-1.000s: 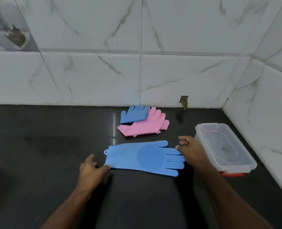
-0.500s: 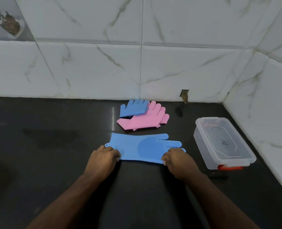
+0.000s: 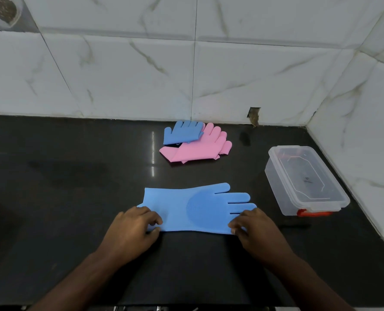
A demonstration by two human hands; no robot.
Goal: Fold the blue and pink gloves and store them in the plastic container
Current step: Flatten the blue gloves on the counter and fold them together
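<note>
Both hands keep their pinch on the near edge of the flat blue glove [image 3: 193, 207], left hand [image 3: 131, 232] at the cuff, right hand [image 3: 254, 230] at the fingers, the plastic container [image 3: 305, 180] lidded to its right, unchanged.

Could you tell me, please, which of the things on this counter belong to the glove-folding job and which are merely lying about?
Part of the job:
flat blue glove, gripped at its near edge by the left hand and right hand
second blue glove
pink gloves
plastic container, lid on

Just there:
black counter
tiled wall
</note>
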